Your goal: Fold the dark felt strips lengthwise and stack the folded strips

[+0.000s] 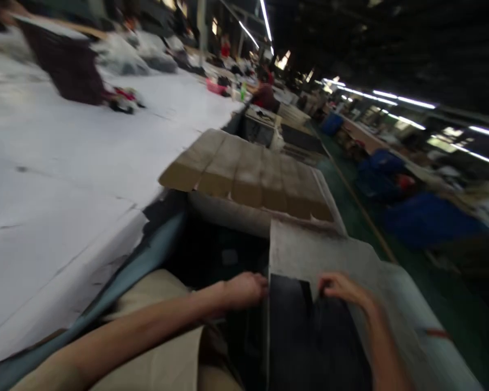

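Note:
A dark cloth piece (pixel 293 331) lies on a grey, worn board (pixel 321 252) in front of me. My right hand (pixel 342 288) is over the cloth's far right part, thumb and fingers closed at its edge, where the cloth looks pulled up. My left hand (pixel 246 290) is curled at the board's left edge, beside the cloth; what its fingers hold, if anything, is hidden. Motion blur softens both hands and the cloth.
A wide white-covered table (pixel 85 163) runs along the left, with a dark bundle (pixel 65 60) on it. Beyond the board sits a segmented tan cardboard-like stack (pixel 248 171). A person (pixel 264 92) is farther back. Blue covered heaps (pixel 427 220) line the green floor (pixel 350 184) at right.

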A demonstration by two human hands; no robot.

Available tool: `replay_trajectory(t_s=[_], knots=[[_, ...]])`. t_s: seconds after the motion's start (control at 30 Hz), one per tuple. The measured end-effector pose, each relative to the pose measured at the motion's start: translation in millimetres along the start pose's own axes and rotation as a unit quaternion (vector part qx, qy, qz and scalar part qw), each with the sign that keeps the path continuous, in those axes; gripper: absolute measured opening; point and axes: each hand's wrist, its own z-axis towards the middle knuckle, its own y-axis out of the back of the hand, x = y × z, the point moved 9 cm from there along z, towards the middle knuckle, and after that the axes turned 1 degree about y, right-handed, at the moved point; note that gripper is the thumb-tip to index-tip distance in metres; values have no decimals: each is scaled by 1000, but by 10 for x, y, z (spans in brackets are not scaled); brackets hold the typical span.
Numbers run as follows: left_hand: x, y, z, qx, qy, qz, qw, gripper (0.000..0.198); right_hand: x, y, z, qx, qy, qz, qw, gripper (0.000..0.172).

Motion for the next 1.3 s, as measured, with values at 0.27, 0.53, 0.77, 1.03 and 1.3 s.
replay_trajectory(t_s=[0.27,0.53,0.77,1.03,1.3], knots=[[109,169,319,-31,16,-131,991,21,-525,-413,-270,79,-20,120,989,30],[-152,113,940,-15,72,-224,972,42,-542,-443,-246,74,30,126,989,29],[-325,-373,1266,77,161,-521,835,36,-531,-400,-295,83,76,111,987,33],[-304,-578,1380,79,221,-512,826,13,-546,-452,-192,105,93,108,984,25],[-284,-593,1390,83,238,-509,823,16,-828,-362,-233,145,90,143,975,44]])
